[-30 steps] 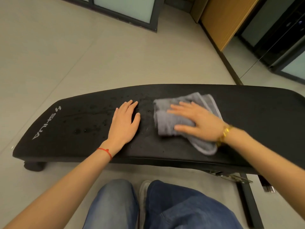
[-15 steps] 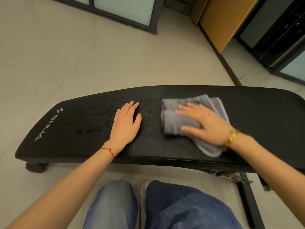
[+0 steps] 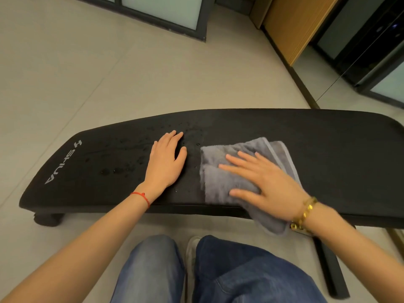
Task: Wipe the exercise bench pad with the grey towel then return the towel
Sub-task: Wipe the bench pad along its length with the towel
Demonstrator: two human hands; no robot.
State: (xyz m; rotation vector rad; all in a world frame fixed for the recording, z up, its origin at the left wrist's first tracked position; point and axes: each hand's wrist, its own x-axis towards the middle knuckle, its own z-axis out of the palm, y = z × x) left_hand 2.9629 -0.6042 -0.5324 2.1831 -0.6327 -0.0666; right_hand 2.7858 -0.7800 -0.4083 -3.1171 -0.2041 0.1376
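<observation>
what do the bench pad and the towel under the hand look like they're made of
Bench pad: probably matte black vinyl or faux leather over padding; water droplets bead on it rather than soaking in. Grey towel: soft fuzzy pile with a stitched smooth edge, likely microfibre or terry. The right hand presses it flat.

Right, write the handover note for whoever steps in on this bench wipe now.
Left hand: flat on the black bench pad, holding nothing.
Right hand: fingers straight, pressing the folded grey towel onto the pad's near edge; one corner hangs over it.
Done: pad right of the towel looks dry.
Left: water droplets around the left hand, towards the logo end; then return the towel.
</observation>
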